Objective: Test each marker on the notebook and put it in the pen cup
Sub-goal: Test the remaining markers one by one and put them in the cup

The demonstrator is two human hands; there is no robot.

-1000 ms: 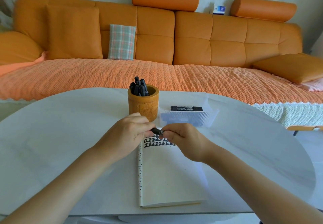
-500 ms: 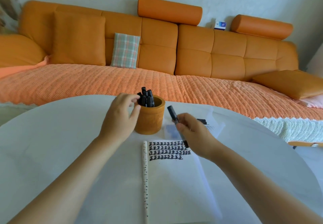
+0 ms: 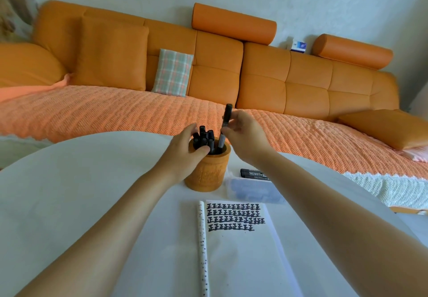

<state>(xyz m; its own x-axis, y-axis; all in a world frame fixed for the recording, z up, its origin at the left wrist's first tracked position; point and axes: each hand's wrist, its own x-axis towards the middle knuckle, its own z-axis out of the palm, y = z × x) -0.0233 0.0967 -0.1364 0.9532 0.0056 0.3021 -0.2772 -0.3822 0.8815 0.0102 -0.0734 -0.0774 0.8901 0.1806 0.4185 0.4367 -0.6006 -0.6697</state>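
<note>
An orange-brown pen cup [image 3: 207,171] stands on the white table, with several black markers [image 3: 203,138] upright in it. My left hand [image 3: 183,155] grips the cup's rim and the markers from the left. My right hand [image 3: 243,134] pinches a capped black marker [image 3: 225,125] upright, its lower end inside the cup's mouth. The open notebook [image 3: 234,250] lies nearer to me, with rows of black test marks [image 3: 234,218] at its top. One more black marker [image 3: 253,173] lies behind a clear plastic box [image 3: 252,191].
The round white table [image 3: 81,192] carries everything. Behind it runs an orange sofa [image 3: 278,81] with a woven orange cover, a plaid cushion [image 3: 173,72] and two bolsters. A small blue-and-white box [image 3: 298,46] sits on the sofa back.
My right hand has lifted the marker from beside the notebook up over the cup and lowered its end in. My left hand went from the marker's cap to the cup's rim.
</note>
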